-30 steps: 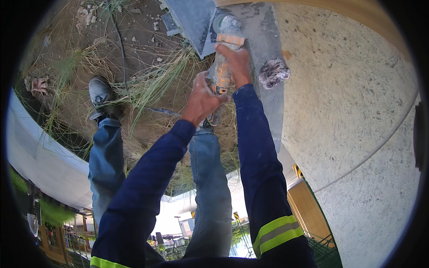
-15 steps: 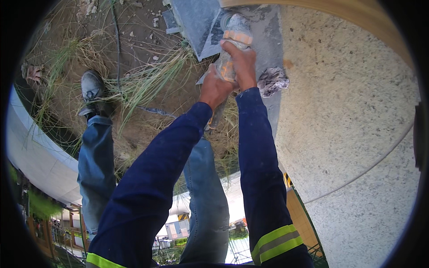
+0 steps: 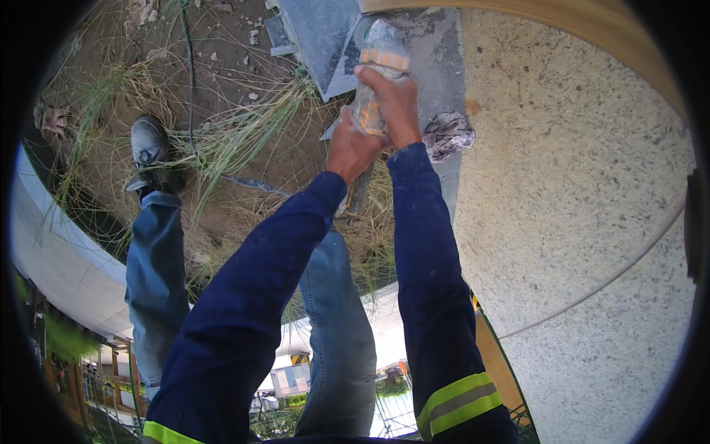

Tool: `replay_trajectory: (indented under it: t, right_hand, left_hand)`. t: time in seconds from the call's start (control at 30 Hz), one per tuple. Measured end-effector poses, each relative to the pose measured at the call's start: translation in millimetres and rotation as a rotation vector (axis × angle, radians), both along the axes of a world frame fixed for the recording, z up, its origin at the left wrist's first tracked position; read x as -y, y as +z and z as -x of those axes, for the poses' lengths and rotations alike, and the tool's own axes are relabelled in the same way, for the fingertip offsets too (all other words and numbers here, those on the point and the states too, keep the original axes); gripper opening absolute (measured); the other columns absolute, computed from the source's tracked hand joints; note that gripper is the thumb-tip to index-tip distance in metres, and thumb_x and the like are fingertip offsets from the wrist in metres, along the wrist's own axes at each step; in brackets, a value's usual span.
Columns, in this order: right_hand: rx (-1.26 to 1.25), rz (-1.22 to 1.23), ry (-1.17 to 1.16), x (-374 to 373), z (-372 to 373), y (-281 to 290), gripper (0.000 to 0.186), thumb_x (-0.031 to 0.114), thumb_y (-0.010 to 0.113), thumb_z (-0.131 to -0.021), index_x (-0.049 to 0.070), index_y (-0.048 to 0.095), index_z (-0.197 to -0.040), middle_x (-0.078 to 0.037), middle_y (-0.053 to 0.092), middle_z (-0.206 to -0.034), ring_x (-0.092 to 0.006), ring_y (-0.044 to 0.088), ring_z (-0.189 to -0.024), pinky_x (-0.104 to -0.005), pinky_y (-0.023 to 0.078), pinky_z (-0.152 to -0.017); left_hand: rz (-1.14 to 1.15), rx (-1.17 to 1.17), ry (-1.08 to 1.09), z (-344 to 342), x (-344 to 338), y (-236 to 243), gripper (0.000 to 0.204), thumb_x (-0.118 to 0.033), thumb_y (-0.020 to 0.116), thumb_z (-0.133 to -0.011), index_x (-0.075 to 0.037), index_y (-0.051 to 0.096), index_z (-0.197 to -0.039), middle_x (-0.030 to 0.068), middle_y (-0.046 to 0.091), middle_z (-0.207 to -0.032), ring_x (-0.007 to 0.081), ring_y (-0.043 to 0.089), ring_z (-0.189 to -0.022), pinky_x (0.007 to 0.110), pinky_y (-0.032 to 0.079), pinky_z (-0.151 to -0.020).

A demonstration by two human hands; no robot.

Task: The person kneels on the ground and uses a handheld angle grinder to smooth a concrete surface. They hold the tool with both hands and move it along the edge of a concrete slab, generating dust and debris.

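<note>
A dust-covered angle grinder point(image 3: 384, 57) with orange bands points away from me, its head at the far end. Part of its round disc point(image 3: 362, 31) shows at the left of the head, over grey stone or tile. My right hand point(image 3: 396, 103) is wrapped round the body just behind the orange band. Closer to me and to the left, my left hand point(image 3: 353, 144) grips the body too. The rear end point(image 3: 356, 200) of the tool sticks out below my hands. Whether the disc touches the grey surface, I cannot tell.
A crumpled cloth point(image 3: 448, 137) lies on the grey strip beside my right wrist. Rightward stretches a speckled stone slab point(image 3: 577, 163), a thin cable point(image 3: 592, 300) across it. Long grass point(image 3: 251, 140), rubble and a dark cord point(image 3: 191, 74) cover the soil at left, near my shoe point(image 3: 150, 139).
The whole view has shifted slightly. My hands and the grinder sit a little further left in the picture, and both hands keep the same hold.
</note>
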State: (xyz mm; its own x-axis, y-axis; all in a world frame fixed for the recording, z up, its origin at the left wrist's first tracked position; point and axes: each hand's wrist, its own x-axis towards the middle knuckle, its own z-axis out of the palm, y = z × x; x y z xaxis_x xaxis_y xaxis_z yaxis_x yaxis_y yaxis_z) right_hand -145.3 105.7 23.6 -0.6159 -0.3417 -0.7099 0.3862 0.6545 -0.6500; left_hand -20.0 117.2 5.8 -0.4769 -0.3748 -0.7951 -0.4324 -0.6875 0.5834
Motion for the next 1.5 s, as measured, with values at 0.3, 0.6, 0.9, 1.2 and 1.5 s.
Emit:
replay_trajectory:
  t: [0.3, 0.6, 0.9, 1.2, 1.5]
  right_hand:
    - [0.003, 0.026, -0.013, -3, 0, 2, 0.047, 0.02, 0.088, -0.082, -0.005, 0.073, -0.118, -0.013, 0.074, -0.107, -0.0211, 0.073, -0.09, -0.0367, 0.058, -0.078]
    - [0.047, 0.046, -0.063, 0, 8, 3, 0.049, 0.02, 0.088, -0.081, -0.007, 0.072, -0.119, -0.014, 0.074, -0.108, -0.0216, 0.073, -0.09, -0.0368, 0.059, -0.078]
    - [0.02, 0.044, -0.002, 5, 9, 3, 0.049, 0.021, 0.088, -0.081, -0.007, 0.073, -0.118, -0.015, 0.075, -0.107, -0.0213, 0.073, -0.089, -0.0371, 0.059, -0.078]
    - [0.016, -0.031, 0.028, 2, 6, 6, 0.048, 0.021, 0.088, -0.081, -0.006, 0.073, -0.118, -0.013, 0.075, -0.106, -0.0205, 0.073, -0.088, -0.0365, 0.059, -0.076]
    - [0.006, -0.003, 0.011, 0, 8, 7, 0.046, 0.02, 0.088, -0.082, -0.007, 0.073, -0.117, -0.013, 0.075, -0.105, -0.0205, 0.073, -0.087, -0.0363, 0.059, -0.075]
  left_hand:
    - [-0.004, -0.031, -0.013, 0, 6, 13, 0.072, -0.012, 0.091, -0.075, 0.002, 0.049, -0.132, 0.0133, 0.068, -0.119, 0.0216, 0.068, -0.107, 0.036, 0.055, -0.091]
    - [0.005, -0.03, -0.052, 4, 8, 8, 0.07, -0.015, 0.092, -0.077, 0.001, 0.05, -0.13, 0.012, 0.068, -0.118, 0.0204, 0.069, -0.106, 0.036, 0.055, -0.091]
    - [-0.008, -0.024, -0.039, 7, 14, 10, 0.067, -0.012, 0.091, -0.076, 0.002, 0.05, -0.128, 0.0127, 0.068, -0.117, 0.02, 0.069, -0.103, 0.035, 0.055, -0.089]
    - [-0.087, -0.039, 0.029, 5, 10, 19, 0.068, -0.013, 0.091, -0.075, 0.002, 0.051, -0.127, 0.0119, 0.069, -0.113, 0.0197, 0.069, -0.098, 0.035, 0.055, -0.086]
    - [-0.025, -0.028, 0.016, 7, 9, 23, 0.066, -0.013, 0.091, -0.075, 0.002, 0.052, -0.126, 0.0111, 0.069, -0.113, 0.0203, 0.069, -0.099, 0.036, 0.055, -0.086]
